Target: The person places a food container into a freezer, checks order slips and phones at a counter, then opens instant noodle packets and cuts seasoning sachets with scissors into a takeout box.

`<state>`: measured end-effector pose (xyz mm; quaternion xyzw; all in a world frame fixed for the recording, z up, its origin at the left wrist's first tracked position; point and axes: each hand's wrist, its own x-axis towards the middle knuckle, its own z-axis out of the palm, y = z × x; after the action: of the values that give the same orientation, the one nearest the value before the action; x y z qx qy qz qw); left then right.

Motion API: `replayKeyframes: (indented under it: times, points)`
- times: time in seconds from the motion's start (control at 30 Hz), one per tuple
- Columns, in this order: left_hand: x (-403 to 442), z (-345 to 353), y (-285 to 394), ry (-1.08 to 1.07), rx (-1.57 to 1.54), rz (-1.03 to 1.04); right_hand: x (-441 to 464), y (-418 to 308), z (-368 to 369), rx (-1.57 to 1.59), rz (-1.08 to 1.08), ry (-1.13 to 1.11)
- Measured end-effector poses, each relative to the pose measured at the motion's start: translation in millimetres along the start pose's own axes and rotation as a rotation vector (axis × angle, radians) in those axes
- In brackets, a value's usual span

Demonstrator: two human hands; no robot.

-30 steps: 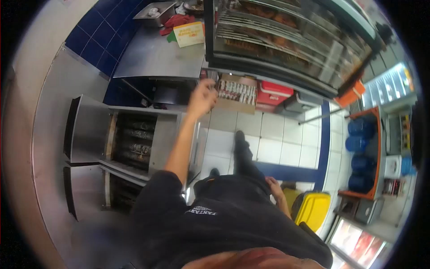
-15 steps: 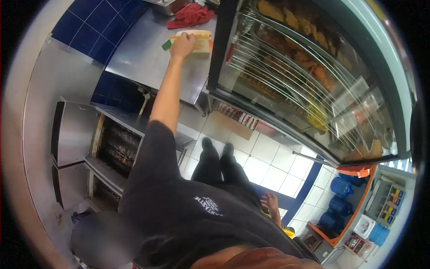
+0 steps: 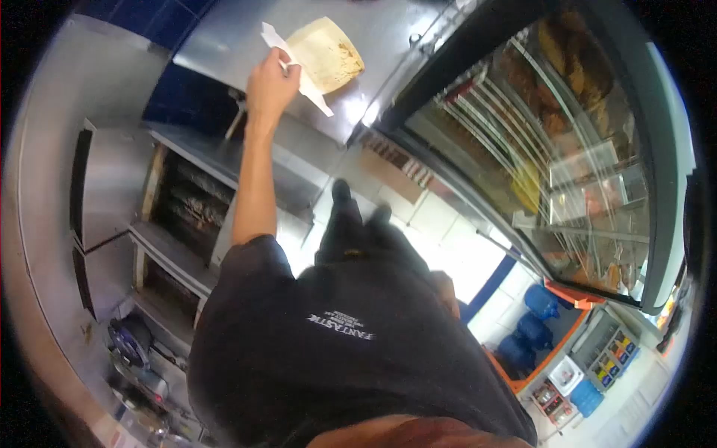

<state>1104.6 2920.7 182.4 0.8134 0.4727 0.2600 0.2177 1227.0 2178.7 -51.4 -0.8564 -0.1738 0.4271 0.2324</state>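
Observation:
My left hand [image 3: 272, 84] is closed on a white flap [image 3: 299, 69] along the near edge of a cream-coloured box [image 3: 326, 55]. Brown stains mark the pale surface of the box, which is over the steel table [image 3: 224, 33]. Whether the box touches the table cannot be made out. At my side, beside the dark shirt, part of my right hand [image 3: 446, 293] shows as a blur, with its fingers not distinguishable.
Right of the table stands a glass display case [image 3: 556, 160] with wire racks and food. An open steel cabinet [image 3: 190, 198] is at the left. Below the case lies a carton [image 3: 390, 170] on the floor. Blue water jugs [image 3: 532, 332] sit in an orange-edged rack at the lower right.
My left hand has reached from beside the table to the box, whose printed face no longer shows; a pale, stained surface and white flap show instead. My right hand is less visible.

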Motion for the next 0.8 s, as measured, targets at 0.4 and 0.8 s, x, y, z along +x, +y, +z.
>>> replayKeyframes:
  times: [0.4, 0.8]
  points:
    - [-326.7, -65.0, 121.7, -0.118, -0.132, -0.503, 216.3, -60.1, 12.7, 0.003, -0.163, -0.407]
    - [-555.0, 109.3, 119.5, -0.093, -0.078, -1.069, 608.6, 37.6, 132.0, -0.953, -0.681, -0.093]
